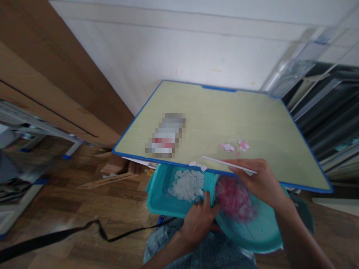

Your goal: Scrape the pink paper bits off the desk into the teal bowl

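A thin white stick [224, 162] is pinched in my right hand [259, 179], over the table's near edge. Its tip points left, close to several small white paper squares [198, 165] on that edge. My left hand [199, 218] is closed on the rims where a rectangular teal basin [157, 203] and a round teal tray [266, 239] meet, above my lap. White square pieces [186, 185] are heaped in the basin. The tray contains a pile of pink-red, fluffy-looking bits [235, 198], blurred. Two small pink-and-white clusters [243, 145] lie on the tabletop beyond my right hand.
The pale yellow table [218, 112] has a blue rim and stands against a white panel. A pixelated flat object [166, 136] lies on its left. Cardboard [70, 86] stands at left, and a black strap [98, 228] crosses in front of the wooden floor. Dark flat panels [333, 97] lean at right.
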Demonstrator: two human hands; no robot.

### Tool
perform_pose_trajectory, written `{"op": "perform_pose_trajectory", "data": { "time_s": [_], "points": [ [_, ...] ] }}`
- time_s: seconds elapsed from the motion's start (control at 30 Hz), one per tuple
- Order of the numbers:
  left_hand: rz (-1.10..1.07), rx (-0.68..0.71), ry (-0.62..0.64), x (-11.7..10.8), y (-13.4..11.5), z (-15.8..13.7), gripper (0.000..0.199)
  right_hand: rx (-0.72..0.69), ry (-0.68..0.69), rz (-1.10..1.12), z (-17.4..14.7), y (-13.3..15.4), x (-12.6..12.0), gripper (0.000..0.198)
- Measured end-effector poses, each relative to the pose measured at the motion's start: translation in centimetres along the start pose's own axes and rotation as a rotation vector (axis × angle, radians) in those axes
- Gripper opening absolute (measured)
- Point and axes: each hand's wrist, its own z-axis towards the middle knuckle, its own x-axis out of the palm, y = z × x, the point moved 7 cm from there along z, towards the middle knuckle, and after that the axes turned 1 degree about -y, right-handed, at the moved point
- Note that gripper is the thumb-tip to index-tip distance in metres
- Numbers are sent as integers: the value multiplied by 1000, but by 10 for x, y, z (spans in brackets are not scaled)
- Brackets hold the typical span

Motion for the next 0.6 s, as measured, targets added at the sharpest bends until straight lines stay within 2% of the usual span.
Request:
{"op": "perform_pose_trajectory", "data": {
  "time_s": [0.23, 0.43, 0.6],
  "points": [
    [7, -3, 5, 1, 0, 0, 58, 33, -90, -5, -2, -8, -6, 25],
    [0, -1, 15, 1, -1, 0, 60, 85, -62, 56, -13, -8, -2, 25],
    [1, -15, -5, 0, 0, 0, 60, 84, -28, 131, -9, 1, 10, 26]
  ]
}}
